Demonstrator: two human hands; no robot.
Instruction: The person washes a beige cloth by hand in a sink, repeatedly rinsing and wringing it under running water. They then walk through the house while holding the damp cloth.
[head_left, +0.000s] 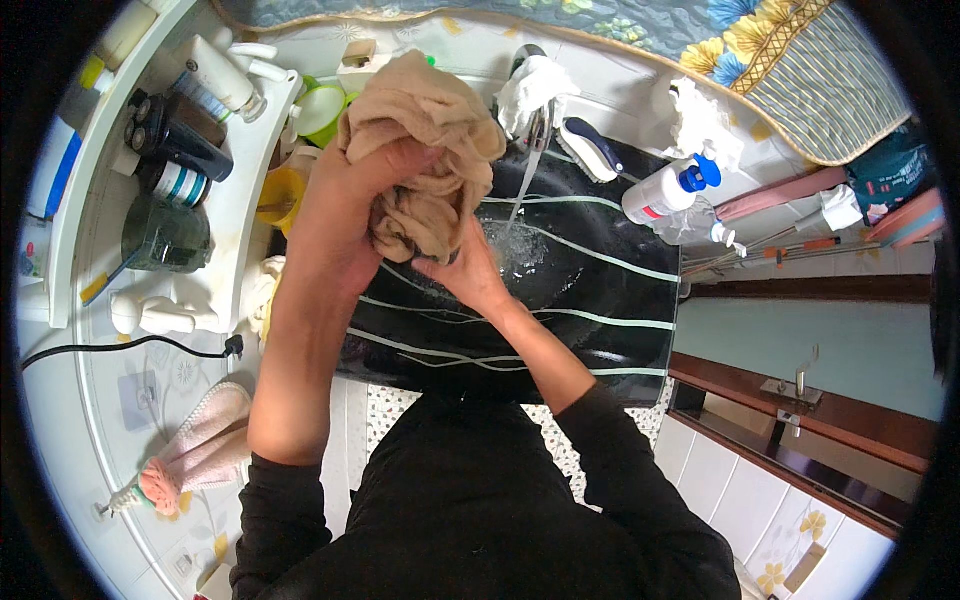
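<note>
A bunched beige cloth (427, 127) is held up above the left part of a black glass basin (600, 300) with pale wavy lines. My left hand (352, 195) grips it from the left, thumb across its front. My right hand (472, 270) is at the cloth's lower end, its fingers partly hidden behind it. Water runs from the metal faucet (540, 129) into the basin, just right of the cloth. A white cloth or wrap covers the top of the faucet.
A scrub brush (591, 148) lies beside the faucet. A white pump bottle (660, 193) stands on the basin's right rim near a clear bottle. At left, a white shelf (232, 247) holds bottles and a glass jar. Green and yellow cups stand beside it; a door is at right.
</note>
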